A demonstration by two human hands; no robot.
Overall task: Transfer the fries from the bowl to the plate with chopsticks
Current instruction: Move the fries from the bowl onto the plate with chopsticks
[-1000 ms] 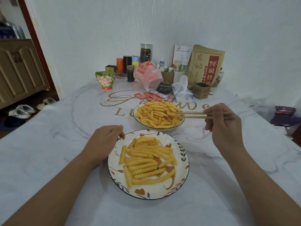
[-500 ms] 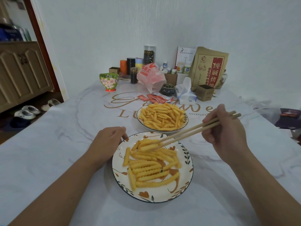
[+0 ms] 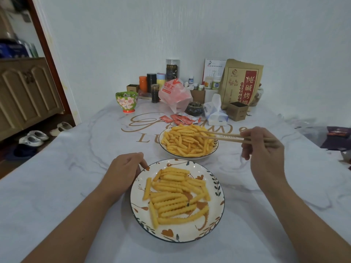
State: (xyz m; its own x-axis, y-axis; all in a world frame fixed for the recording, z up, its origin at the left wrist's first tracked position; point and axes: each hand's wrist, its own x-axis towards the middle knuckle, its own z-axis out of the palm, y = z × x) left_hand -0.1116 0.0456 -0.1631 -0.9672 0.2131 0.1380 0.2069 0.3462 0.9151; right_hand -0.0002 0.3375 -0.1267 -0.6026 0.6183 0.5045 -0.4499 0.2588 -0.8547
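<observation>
A shallow bowl heaped with crinkle-cut fries sits at the table's middle. In front of it is a white plate with leaf and heart patterns, holding a smaller pile of fries. My right hand grips wooden chopsticks whose tips reach into the right side of the bowl's fries. My left hand rests at the plate's left rim, fingers curled against the edge.
The back of the marble-look table is crowded: a floral cup, jars, a red plastic bag, ketchup packets, a tissue pack, a small box and a brown paper bag. A cabinet and shoes are at left.
My right hand swung the chopsticks from over the plate back to the bowl; one more fry lies on the plate than a second ago. The left hand stayed put.
</observation>
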